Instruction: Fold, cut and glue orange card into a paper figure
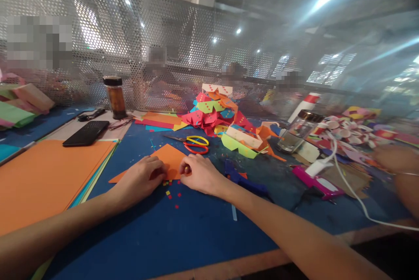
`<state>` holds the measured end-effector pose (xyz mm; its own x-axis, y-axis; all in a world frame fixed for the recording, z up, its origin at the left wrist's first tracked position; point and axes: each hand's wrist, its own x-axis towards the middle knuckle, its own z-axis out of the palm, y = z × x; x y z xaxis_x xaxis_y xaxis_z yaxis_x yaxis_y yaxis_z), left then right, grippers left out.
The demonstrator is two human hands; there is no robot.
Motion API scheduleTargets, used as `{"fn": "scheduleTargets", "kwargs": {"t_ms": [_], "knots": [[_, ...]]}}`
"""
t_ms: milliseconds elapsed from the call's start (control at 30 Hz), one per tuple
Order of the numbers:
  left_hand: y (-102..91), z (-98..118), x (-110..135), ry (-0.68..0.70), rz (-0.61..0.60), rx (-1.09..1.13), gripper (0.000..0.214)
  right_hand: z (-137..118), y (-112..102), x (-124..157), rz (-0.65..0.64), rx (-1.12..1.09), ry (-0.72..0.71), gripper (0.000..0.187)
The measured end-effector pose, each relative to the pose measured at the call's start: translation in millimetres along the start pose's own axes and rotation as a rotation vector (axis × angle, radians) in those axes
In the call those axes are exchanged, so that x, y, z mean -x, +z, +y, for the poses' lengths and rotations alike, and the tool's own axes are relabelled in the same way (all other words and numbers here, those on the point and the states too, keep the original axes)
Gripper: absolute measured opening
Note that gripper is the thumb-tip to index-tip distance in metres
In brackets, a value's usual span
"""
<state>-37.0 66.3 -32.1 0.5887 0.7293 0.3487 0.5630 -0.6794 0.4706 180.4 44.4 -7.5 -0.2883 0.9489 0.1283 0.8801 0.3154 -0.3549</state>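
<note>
Centre of the blue tabletop (157, 240), and here's the orange paper (170, 158), flat and smooth, its peak pointing away, a sharp corner poking out beyond the left hand (147, 174). That hand lies curled over the sheet; whether it grips or merely presses, I cannot tell. The right hand (200, 173) has thumb and fingers drawn together, pinching the paper's right edge. Tiny red and yellow paper bits (168, 193) speckle the surface just below.

Right behind the peak, scissors (195, 141) with looped yellow and red handles, blades pointing left. Beyond those, a jagged heap of folded paper masks (216, 112), red, green, cream and orange, some dotted. Beside the right forearm, a blue glue gun (245, 178).

Now the containers! Back left, a dark-lidded jar (115, 100) stands upright with brown liquid inside. Over right, a clear glass jar (294, 135), dark cap on, and behind it a white bottle (303, 107) with a red top. On the left, a broad stack of coloured sheets (49, 175), orange uppermost; and across the back, a perforated screen (131, 49) full of round holes.
</note>
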Motion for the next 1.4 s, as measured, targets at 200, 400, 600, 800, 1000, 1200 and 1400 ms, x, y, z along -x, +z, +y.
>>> {"fn": "scheduleTargets", "kwargs": {"t_ms": [200,400,600,800,1000,1200,1400], "knots": [[-1.4,0,0,-0.017,-0.021,0.014,0.015,10,-6,4,-0.021,0.011,0.025,0.01],[-1.6,0,1,-0.035,-0.031,0.021,0.019,19,-15,9,-0.047,0.022,0.039,0.013],[-2.4,0,0,-0.058,-0.044,0.019,0.02,27,-27,14,-0.077,0.024,0.059,0.015],[-1.1,-1,1,-0.075,-0.039,0.015,0.02,39,-35,21,-0.078,0.032,0.051,0.02],[0.6,-3,2,-0.079,-0.039,0.013,0.021,44,-40,27,-0.07,0.05,-0.005,0.024],[1.8,-3,2,-0.081,-0.026,0.011,0.023,49,-47,30,-0.051,0.062,-0.081,0.03],[0.9,0,1,-0.113,-0.031,-0.004,0.023,51,-47,26,0.044,0.062,-0.095,0.026]]}}
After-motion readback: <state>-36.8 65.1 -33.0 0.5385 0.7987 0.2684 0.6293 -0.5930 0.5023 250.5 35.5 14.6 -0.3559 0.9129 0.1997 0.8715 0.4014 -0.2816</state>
